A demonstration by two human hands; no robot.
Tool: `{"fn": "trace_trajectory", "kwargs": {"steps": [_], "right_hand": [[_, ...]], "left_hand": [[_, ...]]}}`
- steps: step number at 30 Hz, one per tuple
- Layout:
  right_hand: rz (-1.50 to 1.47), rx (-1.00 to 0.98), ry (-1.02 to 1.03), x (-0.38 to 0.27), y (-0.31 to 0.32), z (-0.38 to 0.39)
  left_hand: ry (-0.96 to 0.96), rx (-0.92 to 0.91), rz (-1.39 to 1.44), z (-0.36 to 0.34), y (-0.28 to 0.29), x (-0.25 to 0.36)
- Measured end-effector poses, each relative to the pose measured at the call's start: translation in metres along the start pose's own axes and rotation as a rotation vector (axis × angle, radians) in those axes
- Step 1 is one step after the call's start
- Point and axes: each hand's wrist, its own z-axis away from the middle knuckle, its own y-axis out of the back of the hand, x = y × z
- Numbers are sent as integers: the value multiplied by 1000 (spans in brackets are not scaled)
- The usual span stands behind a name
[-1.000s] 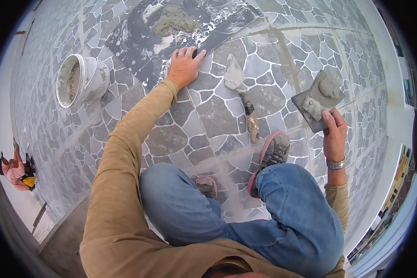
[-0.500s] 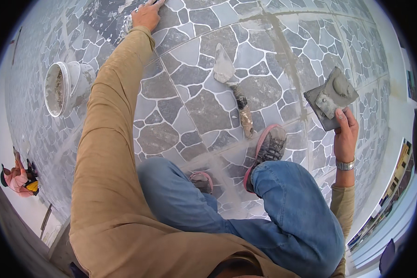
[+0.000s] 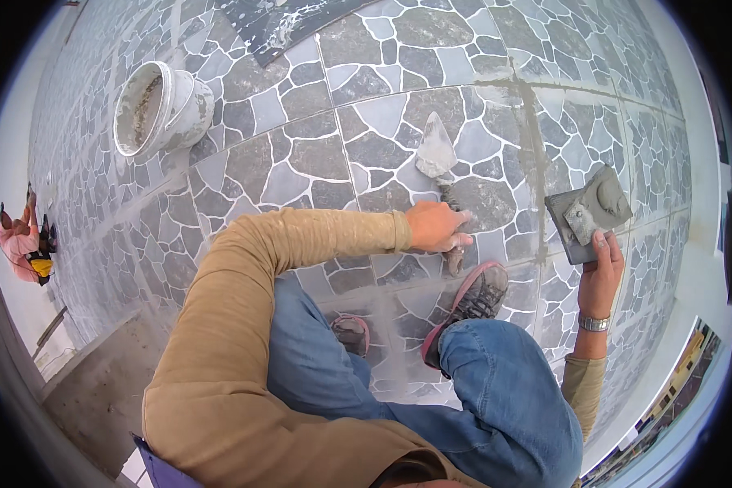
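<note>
- Floor (image 3: 301, 167) surfaced in irregular grey stone-pattern tiling with pale joints; a grey smear (image 3: 530, 154) runs along one joint at 2 o'clock, taking the view's middle as the dial's centre.
- White bucket (image 3: 189, 114), stained, stands at 10 o'clock; its contents cannot be made out clearly. Dark sheet (image 3: 289, 28) with white splashes lies beyond, towards 11 o'clock.
- Co-worker (image 3: 20, 240) noted at 9 o'clock, well apart.
- Trowel (image 3: 436, 150) lies on the floor towards 1 o'clock, blade tip pointing to 12, handle running back towards the worker's shoe (image 3: 476, 301) at 4.
- Left hand (image 3: 437, 226) is over the trowel's handle, slightly right of centre; whether the fingers have closed on it cannot be told.
- Right hand (image 3: 600, 272), at 3 o'clock, grips the near edge of a dark board (image 3: 573, 248), thumb on top. Grey mortar (image 3: 612, 195) sits on the board.
- Step in hand, in my judgement: getting hold of the trowel, with the loaded board held clear.
- Next move calls for a firm wrap of the handle and a level board, lest mortar slide off.
</note>
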Motion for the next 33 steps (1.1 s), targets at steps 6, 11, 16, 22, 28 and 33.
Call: {"fn": "trace_trajectory", "kwargs": {"steps": [6, 11, 16, 22, 28, 33], "right_hand": [[22, -158, 1, 10, -3, -14], [18, -163, 74, -8, -6, -9], [119, -161, 63, -11, -7, -18], [45, -141, 61, -14, -24, -5], [135, -155, 70, -22, -13, 10], [26, -80, 118, -29, -19, 34]], "left_hand": [[137, 421, 306, 48, 25, -15], [332, 1063, 164, 90, 144, -133], [699, 1070, -67, 135, 236, -321], [837, 991, -239, 152, 304, -394], [721, 1329, -610, 92, 232, -312], [-299, 538, -213, 18, 39, -82]]}}
